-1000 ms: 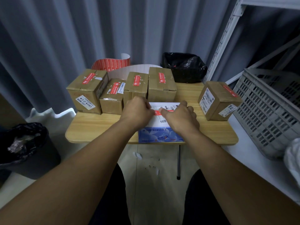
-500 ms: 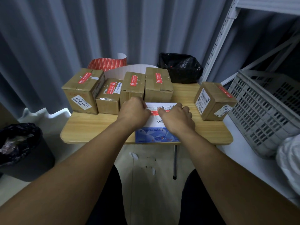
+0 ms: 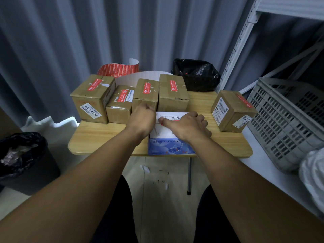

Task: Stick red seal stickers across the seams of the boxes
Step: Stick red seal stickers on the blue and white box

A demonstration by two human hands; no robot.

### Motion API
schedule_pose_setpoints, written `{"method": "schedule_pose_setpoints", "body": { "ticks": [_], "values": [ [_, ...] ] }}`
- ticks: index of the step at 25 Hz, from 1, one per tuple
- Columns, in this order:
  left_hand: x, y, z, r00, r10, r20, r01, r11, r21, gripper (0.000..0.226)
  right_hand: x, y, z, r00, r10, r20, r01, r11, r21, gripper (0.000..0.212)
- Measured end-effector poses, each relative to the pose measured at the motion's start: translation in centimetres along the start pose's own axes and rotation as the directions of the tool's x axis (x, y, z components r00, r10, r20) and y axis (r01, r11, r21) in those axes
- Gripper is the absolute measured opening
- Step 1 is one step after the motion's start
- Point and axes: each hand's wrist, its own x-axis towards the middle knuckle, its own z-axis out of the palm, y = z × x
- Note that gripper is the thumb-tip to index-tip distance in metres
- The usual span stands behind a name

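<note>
A white box with a blue front (image 3: 171, 146) stands at the front edge of the wooden table (image 3: 105, 137). A red seal sticker (image 3: 172, 120) lies across its top. My right hand (image 3: 189, 125) presses it down with the thumb stretched along it. My left hand (image 3: 142, 116) is curled over the box's far left corner. Behind stands a row of several brown boxes (image 3: 172, 93), each with a red seal on top. Another sealed brown box (image 3: 231, 109) sits tilted at the right. A curled sheet of red stickers (image 3: 119, 70) stands at the back.
A black bag (image 3: 196, 74) sits at the table's back right. A grey plastic crate (image 3: 287, 116) and a metal shelf upright (image 3: 235, 46) are to the right. A black-lined bin (image 3: 22, 160) stands on the floor at the left. Paper scraps lie under the table.
My left hand has slid left off the sticker to the box's corner. My right thumb has moved left along the sticker. The camera has shifted slightly.
</note>
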Motion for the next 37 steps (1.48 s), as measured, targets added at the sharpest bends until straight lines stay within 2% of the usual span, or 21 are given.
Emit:
{"method": "schedule_pose_setpoints", "body": {
  "ticks": [2, 5, 7, 12, 15, 17, 22, 24, 27, 28, 29, 31, 33, 36, 37],
  "values": [
    [-0.1, -0.1, -0.2, 1.0, -0.018, 0.022, 0.019, 0.999, -0.051, 0.018, 0.1, 0.0, -0.2, 0.999, 0.012, 0.032, -0.013, 0.999, 0.045, 0.13],
    [-0.1, 0.0, -0.4, 0.997, -0.053, 0.047, 0.057, 0.995, -0.085, 0.022, 1.1, 0.5, -0.9, 0.996, 0.026, 0.085, -0.042, 0.981, 0.188, 0.108],
    [0.0, -0.1, -0.4, 0.996, -0.07, 0.053, 0.075, 0.992, -0.106, 0.022, 1.0, 1.0, -0.7, 0.996, -0.001, 0.092, -0.014, 0.987, 0.16, 0.104],
    [0.0, -0.1, -0.4, 0.992, -0.098, 0.078, 0.109, 0.983, -0.15, 0.019, -0.1, 0.6, -0.2, 0.999, -0.004, 0.043, 0.001, 0.998, 0.066, 0.135],
    [-0.1, 0.0, -0.4, 0.993, -0.088, 0.074, 0.097, 0.988, -0.123, 0.017, -0.1, 0.0, -0.2, 0.998, 0.007, 0.06, -0.01, 0.999, 0.038, 0.145],
    [-0.1, -0.1, -0.3, 0.994, -0.082, 0.068, 0.088, 0.991, -0.101, 0.016, 0.0, 0.0, -0.2, 0.997, 0.009, 0.075, -0.012, 0.999, 0.048, 0.146],
    [-0.4, 0.2, -0.4, 0.994, -0.062, 0.086, 0.066, 0.997, -0.048, 0.011, 0.2, 0.1, 0.1, 0.999, 0.021, 0.04, -0.025, 0.996, 0.083, 0.131],
    [-0.4, 0.2, -0.1, 0.996, -0.026, 0.088, 0.025, 1.0, 0.005, 0.009, 0.3, 0.3, -0.2, 0.999, 0.03, 0.022, -0.032, 0.994, 0.108, 0.12],
    [-0.1, -0.2, 0.2, 0.997, -0.02, 0.077, 0.011, 0.993, 0.121, 0.031, 0.9, 1.3, -0.7, 0.998, 0.018, 0.059, -0.03, 0.978, 0.208, 0.101],
    [-0.2, -0.2, 0.3, 0.997, -0.025, 0.076, 0.014, 0.991, 0.134, 0.034, 1.1, 1.7, -0.8, 0.997, 0.017, 0.08, -0.04, 0.956, 0.29, 0.095],
    [-0.2, -0.2, 0.3, 0.997, -0.031, 0.078, 0.021, 0.992, 0.126, 0.034, 1.4, 2.3, -0.8, 0.996, 0.015, 0.093, -0.051, 0.915, 0.401, 0.084],
    [-0.2, -0.1, 0.4, 0.996, -0.051, 0.08, 0.045, 0.997, 0.07, 0.032, 1.9, 3.4, -0.9, 0.993, -0.01, 0.114, -0.061, 0.794, 0.605, 0.045],
    [-0.1, 0.2, 0.4, 0.995, -0.078, 0.067, 0.077, 0.997, 0.013, 0.024, 2.0, 4.2, -1.3, 0.992, -0.015, 0.126, -0.078, 0.708, 0.702, 0.018],
    [0.1, 0.2, 0.2, 0.992, -0.129, 0.002, 0.129, 0.99, -0.058, 0.025, 1.9, 4.9, -1.7, 0.994, 0.024, 0.108, -0.099, 0.638, 0.764, 0.005],
    [0.2, 0.1, 0.1, 0.989, -0.147, -0.01, 0.145, 0.984, -0.104, 0.025, 1.9, 5.0, -1.8, 0.992, 0.034, 0.118, -0.114, 0.614, 0.781, 0.009]
  ]
}}
